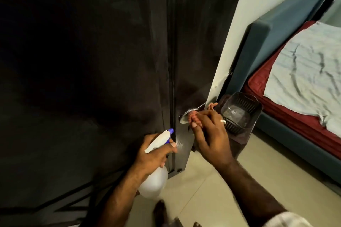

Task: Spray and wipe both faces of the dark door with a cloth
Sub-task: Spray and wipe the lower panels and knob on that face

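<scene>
I'm seeing one spray bottle (156, 167), no label readable, with my left hand (153, 155) wrapping its neck and a finger lying on the trigger. My right hand (208, 134) is pinching one pinkish cloth (192, 116) against the single metal handle (184, 115) of the dark door (193, 42). Just beyond the right hand, one dark ribbed bin (239, 114) is standing beside the bed (304, 79).

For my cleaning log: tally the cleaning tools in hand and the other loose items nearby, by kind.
Spray bottle: 1, gripped by the left hand
Cloth: 1, pinkish, held by the right hand against the door handle
Dark bin: 1, beside the bed
Total: 3
</scene>
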`<action>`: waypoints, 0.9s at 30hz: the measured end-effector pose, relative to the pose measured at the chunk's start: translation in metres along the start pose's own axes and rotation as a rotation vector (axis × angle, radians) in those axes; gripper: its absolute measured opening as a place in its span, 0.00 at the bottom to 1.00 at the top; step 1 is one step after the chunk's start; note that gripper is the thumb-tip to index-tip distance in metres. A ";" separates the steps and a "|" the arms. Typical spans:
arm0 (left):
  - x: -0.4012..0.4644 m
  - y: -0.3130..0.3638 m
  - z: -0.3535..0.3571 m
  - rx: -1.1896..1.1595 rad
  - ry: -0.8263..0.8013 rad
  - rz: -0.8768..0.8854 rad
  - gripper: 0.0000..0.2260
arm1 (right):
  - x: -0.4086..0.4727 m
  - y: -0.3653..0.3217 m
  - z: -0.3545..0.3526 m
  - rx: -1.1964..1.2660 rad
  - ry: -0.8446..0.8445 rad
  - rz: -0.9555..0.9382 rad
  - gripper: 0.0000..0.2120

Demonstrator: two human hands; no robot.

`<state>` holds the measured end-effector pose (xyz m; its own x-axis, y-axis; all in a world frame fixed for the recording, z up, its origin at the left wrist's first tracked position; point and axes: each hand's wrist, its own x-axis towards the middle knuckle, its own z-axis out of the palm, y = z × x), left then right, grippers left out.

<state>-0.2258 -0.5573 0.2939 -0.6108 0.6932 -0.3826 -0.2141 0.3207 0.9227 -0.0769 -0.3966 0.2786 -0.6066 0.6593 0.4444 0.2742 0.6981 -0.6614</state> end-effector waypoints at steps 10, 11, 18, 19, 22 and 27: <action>-0.075 0.002 0.016 0.030 0.135 0.037 0.06 | -0.029 0.019 -0.027 -0.408 -0.182 -0.583 0.18; -0.082 0.001 0.020 0.034 0.141 0.040 0.06 | -0.034 0.019 -0.029 -0.360 -0.154 -0.490 0.19; -0.091 -0.006 0.037 0.098 0.021 0.048 0.10 | -0.062 -0.004 -0.016 0.600 0.045 0.593 0.11; -0.090 -0.006 0.039 0.106 0.000 0.053 0.09 | -0.059 0.001 -0.017 0.618 -0.006 0.708 0.14; -0.084 -0.006 0.045 0.117 -0.033 0.069 0.06 | -0.061 0.019 -0.030 0.619 -0.157 0.844 0.17; -0.074 -0.013 0.049 0.095 -0.034 0.013 0.09 | -0.063 0.035 -0.059 0.928 0.059 0.996 0.15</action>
<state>-0.1404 -0.5816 0.3075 -0.5867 0.7185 -0.3736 -0.1322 0.3702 0.9195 0.0148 -0.3977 0.2632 -0.4092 0.7957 -0.4465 -0.0392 -0.5043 -0.8627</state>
